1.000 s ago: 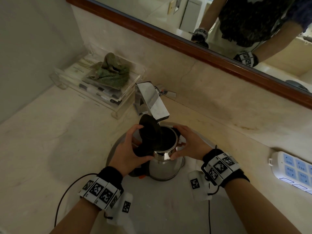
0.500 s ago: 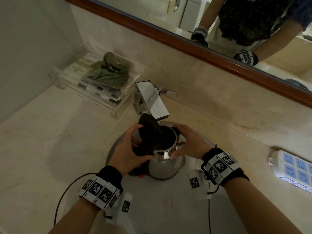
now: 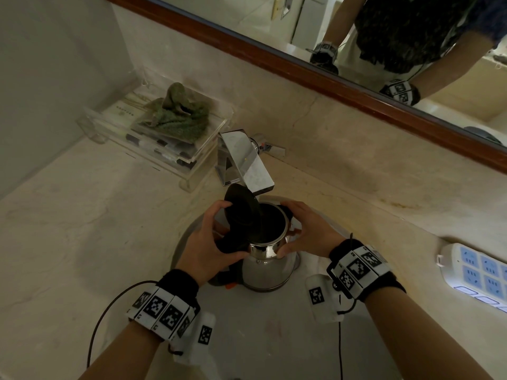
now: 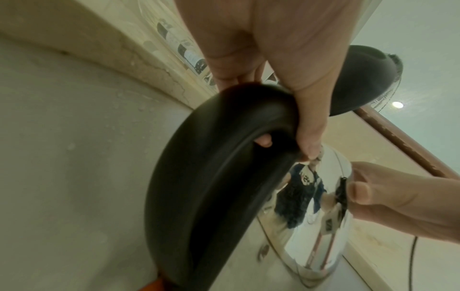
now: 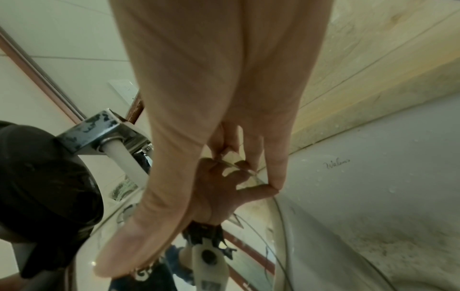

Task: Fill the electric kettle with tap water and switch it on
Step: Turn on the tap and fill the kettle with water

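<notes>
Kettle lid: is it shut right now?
No, the black lid stands tipped up beside the left hand, leaving the mouth of the kettle open under the faucet.

1. Kettle (image 3: pixel 267 266): mirror-polished silver body; black lid (image 3: pixel 242 215); black handle (image 4: pixel 211 187).
2. Tap (image 3: pixel 247 163): chrome.
3. Cloth (image 3: pixel 178 116): mottled green.
4. Power strip (image 3: pixel 477 272): white, pale blue sockets.
5. Mirror frame (image 3: pixel 274 60): reddish-brown.
6. Wristbands (image 3: pixel 164 311): black, with black-and-white square markers.
7. Countertop (image 3: pixel 82 229): cream, faintly veined.
</notes>
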